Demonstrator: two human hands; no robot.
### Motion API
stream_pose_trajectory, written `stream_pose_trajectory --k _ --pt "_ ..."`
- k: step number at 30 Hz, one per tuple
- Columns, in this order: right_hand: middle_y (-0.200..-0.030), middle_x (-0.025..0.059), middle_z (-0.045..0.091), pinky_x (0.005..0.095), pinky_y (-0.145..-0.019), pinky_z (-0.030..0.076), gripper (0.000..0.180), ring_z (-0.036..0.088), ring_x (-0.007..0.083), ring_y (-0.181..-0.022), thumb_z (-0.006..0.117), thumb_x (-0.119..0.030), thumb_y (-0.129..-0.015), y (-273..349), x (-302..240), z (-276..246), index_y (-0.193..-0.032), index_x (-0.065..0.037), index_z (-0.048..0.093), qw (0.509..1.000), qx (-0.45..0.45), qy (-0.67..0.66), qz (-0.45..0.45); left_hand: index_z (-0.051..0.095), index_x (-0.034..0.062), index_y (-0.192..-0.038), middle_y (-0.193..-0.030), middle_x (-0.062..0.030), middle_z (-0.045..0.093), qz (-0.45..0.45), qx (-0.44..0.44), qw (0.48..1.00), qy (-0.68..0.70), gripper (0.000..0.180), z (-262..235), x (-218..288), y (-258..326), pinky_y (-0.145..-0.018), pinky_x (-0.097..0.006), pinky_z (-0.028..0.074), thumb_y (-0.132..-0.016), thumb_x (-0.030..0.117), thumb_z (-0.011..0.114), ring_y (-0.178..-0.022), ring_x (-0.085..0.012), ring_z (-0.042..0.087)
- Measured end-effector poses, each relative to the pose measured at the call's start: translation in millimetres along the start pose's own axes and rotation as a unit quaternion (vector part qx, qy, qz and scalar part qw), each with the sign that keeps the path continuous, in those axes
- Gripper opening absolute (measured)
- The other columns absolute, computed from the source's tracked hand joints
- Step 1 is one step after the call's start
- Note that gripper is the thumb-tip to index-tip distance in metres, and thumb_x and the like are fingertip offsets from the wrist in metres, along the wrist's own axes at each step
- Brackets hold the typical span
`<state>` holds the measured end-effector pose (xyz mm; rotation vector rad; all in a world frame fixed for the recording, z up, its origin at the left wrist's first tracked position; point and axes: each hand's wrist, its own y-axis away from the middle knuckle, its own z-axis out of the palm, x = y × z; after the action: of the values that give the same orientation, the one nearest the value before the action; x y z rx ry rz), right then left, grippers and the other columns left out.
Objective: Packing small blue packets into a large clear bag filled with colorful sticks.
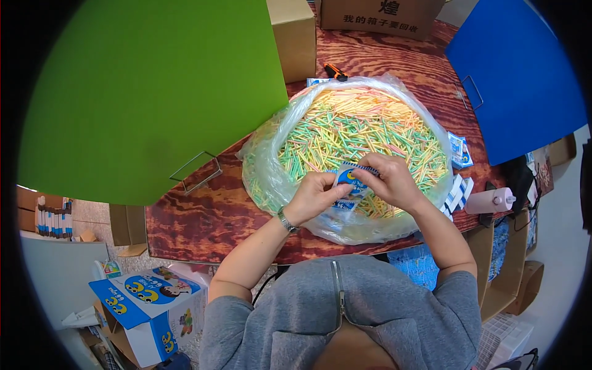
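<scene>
Both of my hands meet over a big clear plastic bag (262,169) that lies wide open on the table. Thin pastel sticks (370,120) in yellow, green and pink fill it. Between the hands is a small blue-and-white packet (351,177). My left hand (313,196) pinches its left side between thumb and fingers. At its upper right edge, my right hand (396,180) grips it with bent fingers. Just below, part of another blue-and-white packet (346,205) shows on the sticks. The fingers hide part of the held packet.
A green panel (154,92) with a wire handle stands at left, a blue panel (524,80) at right. Behind the bag lie an orange-black box cutter (336,72) and cardboard boxes (295,43). Small packets (460,151) and a pink bottle (489,201) are right of the bag.
</scene>
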<state>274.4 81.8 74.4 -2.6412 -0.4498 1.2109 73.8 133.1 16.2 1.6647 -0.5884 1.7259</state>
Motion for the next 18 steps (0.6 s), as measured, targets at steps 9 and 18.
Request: stream_pose_trajectory --k 9,18 --pt "-0.075 0.0109 0.064 0.0336 -0.060 0.049 0.011 0.064 0.0253 -0.066 0.070 -0.010 -0.084 -8 3 -1 -0.088 -0.001 0.065 1.000 0.011 -0.014 -0.016 0.064 0.0014 -0.083 -0.067 0.0015 0.063 0.099 0.086 0.983 -0.130 0.016 -4 5 -10 -0.055 -0.020 0.044 -0.085 0.014 0.074 -0.062 -0.0025 0.054" --pt "-0.071 0.0088 0.063 0.0292 -0.055 0.045 0.014 0.061 0.0150 -0.062 0.064 -0.016 -0.090 -22 4 -4 -0.093 -0.002 0.065 0.996 -0.045 -0.057 0.059 0.062 0.0007 -0.083 -0.070 -0.0016 0.065 0.036 0.038 0.999 0.006 0.013 -8 17 -10 -0.055 -0.021 0.049 -0.086 0.008 0.071 -0.062 -0.0070 0.062"
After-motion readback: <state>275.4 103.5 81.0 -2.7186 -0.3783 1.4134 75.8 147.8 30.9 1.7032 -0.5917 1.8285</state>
